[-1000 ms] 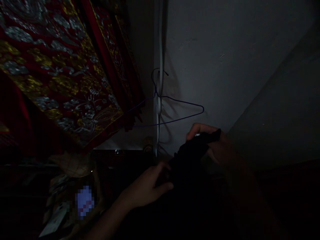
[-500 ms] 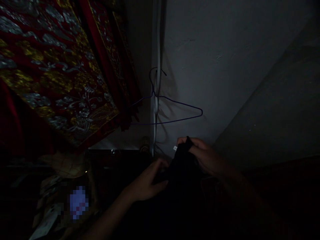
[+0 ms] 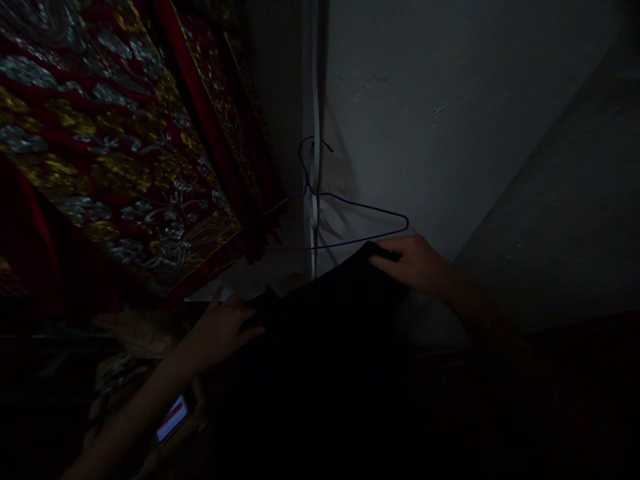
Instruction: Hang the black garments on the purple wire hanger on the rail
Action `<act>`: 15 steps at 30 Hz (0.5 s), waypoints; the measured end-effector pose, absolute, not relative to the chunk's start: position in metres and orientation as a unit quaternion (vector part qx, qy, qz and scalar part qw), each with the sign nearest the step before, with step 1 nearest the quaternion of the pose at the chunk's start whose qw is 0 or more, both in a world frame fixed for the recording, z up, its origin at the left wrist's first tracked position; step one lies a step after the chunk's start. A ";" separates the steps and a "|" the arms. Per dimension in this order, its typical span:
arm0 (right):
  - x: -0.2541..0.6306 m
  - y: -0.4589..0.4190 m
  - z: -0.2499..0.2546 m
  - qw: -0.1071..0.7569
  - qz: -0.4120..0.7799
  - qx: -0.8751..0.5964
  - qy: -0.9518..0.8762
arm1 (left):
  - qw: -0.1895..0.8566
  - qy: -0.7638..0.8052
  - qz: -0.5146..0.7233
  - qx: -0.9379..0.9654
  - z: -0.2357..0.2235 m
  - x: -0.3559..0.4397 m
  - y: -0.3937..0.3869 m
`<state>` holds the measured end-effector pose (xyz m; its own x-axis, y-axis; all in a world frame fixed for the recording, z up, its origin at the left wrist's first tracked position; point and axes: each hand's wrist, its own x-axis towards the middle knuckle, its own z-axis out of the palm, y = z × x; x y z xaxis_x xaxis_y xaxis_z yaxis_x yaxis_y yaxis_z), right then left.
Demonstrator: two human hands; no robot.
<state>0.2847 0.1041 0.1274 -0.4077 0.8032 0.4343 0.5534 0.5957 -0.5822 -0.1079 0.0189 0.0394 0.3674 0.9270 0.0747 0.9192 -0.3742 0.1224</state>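
A black garment (image 3: 320, 333) is spread between my two hands, its lower part lost in the dark. My left hand (image 3: 225, 327) grips its left upper edge, the fingers partly hidden by the dark cloth. With thumb and fingers closed, my right hand (image 3: 407, 260) pinches the upper right edge. Just above the cloth, a purple wire hanger (image 3: 367, 207) hangs on the wall by its hook. The hanger's left end is hidden behind red cloth. My right hand is just below the hanger's right end.
A red cloth with silver and gold embroidery (image 3: 150, 160) hangs at the left. A pale cable (image 3: 316, 87) runs down the wall (image 3: 440, 113). A lit screen (image 3: 173, 419), probably a phone, lies at lower left near a pale woven object (image 3: 137, 337).
My hands have moved apart, the left one to the left and the right one up, stretching the black garment's top edge between them. The hanger has stayed in place.
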 end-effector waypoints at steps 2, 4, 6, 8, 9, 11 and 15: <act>0.270 0.121 0.114 0.381 0.168 -0.408 -0.813 | 0.010 0.591 0.076 0.803 0.048 -0.120 0.021; 0.255 0.134 0.101 0.391 0.199 -0.406 -0.802 | 0.022 0.612 0.101 0.784 0.054 -0.130 0.025; 0.244 0.143 0.090 0.387 0.240 -0.416 -0.787 | 0.067 0.617 0.138 0.772 0.059 -0.136 0.030; 0.241 0.149 0.085 0.396 0.247 -0.445 -0.764 | 0.130 0.625 0.175 0.750 0.062 -0.137 0.035; 0.243 0.150 0.085 0.406 0.234 -0.463 -0.752 | 0.164 0.632 0.188 0.733 0.063 -0.136 0.037; 0.251 0.151 0.090 0.427 0.193 -0.492 -0.734 | 0.226 0.647 0.208 0.698 0.064 -0.133 0.040; 0.264 0.146 0.105 0.435 0.155 -0.503 -0.731 | 0.281 0.636 0.265 0.668 0.076 -0.121 0.047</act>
